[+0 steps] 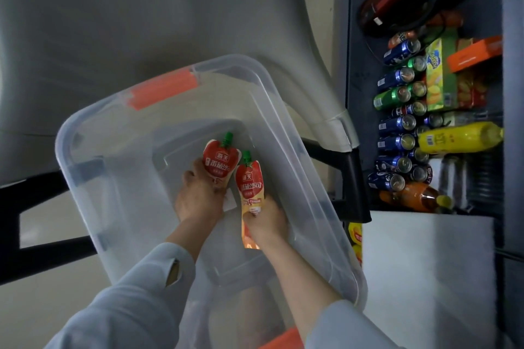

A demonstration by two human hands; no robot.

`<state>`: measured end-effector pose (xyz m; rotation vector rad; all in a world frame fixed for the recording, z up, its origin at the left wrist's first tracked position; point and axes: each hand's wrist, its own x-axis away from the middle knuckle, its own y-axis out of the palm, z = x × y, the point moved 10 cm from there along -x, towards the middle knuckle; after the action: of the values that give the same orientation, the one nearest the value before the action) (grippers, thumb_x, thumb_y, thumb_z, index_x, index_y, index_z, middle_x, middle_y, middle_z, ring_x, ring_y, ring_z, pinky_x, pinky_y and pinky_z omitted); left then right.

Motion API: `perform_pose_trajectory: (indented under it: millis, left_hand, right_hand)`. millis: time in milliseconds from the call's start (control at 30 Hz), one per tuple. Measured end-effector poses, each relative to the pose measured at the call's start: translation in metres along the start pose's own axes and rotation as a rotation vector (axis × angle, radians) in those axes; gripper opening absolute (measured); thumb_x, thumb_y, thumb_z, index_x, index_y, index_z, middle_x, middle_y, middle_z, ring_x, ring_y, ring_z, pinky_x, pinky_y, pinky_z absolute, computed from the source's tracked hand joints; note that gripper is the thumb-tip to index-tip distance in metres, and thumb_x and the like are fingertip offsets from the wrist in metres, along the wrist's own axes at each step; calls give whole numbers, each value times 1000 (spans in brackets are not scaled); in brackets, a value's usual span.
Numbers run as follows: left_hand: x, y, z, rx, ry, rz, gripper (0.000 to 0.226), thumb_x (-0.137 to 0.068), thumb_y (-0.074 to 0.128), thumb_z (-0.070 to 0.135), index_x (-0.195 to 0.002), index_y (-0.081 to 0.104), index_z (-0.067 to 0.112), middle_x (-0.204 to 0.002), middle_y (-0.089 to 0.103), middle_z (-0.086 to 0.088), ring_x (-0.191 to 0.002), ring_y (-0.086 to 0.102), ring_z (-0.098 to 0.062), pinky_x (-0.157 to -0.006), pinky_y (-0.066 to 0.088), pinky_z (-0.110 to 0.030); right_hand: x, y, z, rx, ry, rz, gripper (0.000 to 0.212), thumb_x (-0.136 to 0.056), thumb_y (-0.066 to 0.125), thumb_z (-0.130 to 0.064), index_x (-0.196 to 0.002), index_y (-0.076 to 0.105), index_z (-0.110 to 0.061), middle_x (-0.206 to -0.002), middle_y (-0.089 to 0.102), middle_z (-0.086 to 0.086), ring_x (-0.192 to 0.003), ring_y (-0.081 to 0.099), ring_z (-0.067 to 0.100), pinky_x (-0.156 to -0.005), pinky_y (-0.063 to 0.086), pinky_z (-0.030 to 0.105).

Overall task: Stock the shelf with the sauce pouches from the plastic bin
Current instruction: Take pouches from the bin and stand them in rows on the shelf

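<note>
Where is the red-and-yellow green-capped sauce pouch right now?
Head view, centre: the red-and-yellow sauce pouch is inside the clear plastic bin, its lower end gripped by the right hand, just right of the red pouch in the left hand.

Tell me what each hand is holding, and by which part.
The left hand grips the rounder red pouch by its bottom end; the right hand grips the red-and-yellow pouch around its lower half.

Clear plastic bin (85,150) with orange latch handles (161,89). Inside the bin, red tomato-shaped sauce pouch (219,163) and red-to-yellow sauce pouch (251,187), both green-capped. Right of the bin, blue drink cans (397,76).
</note>
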<state>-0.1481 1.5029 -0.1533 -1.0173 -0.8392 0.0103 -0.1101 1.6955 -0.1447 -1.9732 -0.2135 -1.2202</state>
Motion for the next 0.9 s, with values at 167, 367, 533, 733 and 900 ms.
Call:
perform_pose_trajectory:
  millis: [167, 367, 533, 733, 900]
  left_hand:
    - [15, -12, 2, 225, -60, -68, 48, -82, 64, 49, -113, 41, 21, -100, 62, -8, -92, 63, -36, -78, 53, -42]
    - [77, -55, 5, 718, -39, -207, 52, -68, 82, 12, -110, 54, 19, -96, 67, 0, -89, 66, -22, -73, 56, -36]
    - [148, -108, 21, 856, 107, -304, 47, -77, 78, 13, -116, 54, 18, -98, 65, 0, -88, 64, -18, -73, 52, -34]
    - [240, -156, 54, 889, 282, -442, 39, -90, 64, 23, -126, 50, 17, -107, 65, -1, -95, 65, -18, -83, 55, -40]
    - [320, -180, 90, 846, 473, -511, 34, -91, 63, 21, -122, 50, 21, -108, 63, 2, -96, 63, -14, -80, 53, -33]
  right_hand:
    - [28, -14, -6, -181, -80, -69, 31, -85, 72, -22, -107, 54, -31, -100, 63, -6, -101, 65, 22, -80, 46, 28]
    - [110, -57, -14, -501, -225, -64, 36, -93, 63, -48, -122, 63, -29, -113, 71, -10, -103, 67, 7, -94, 54, 31]
    - [190, -96, 1, -642, -236, 0, 41, -91, 58, -60, -114, 67, -28, -106, 74, -5, -100, 70, 12, -96, 55, 40]
    - [289, -143, 34, -795, -280, 183, 29, -92, 63, -49, -113, 64, -29, -107, 72, -5, -97, 70, 12, -89, 58, 36]
    - [365, -176, 77, -951, -303, 334, 30, -88, 68, -48, -112, 63, -32, -105, 72, -7, -97, 71, 14, -85, 60, 34]
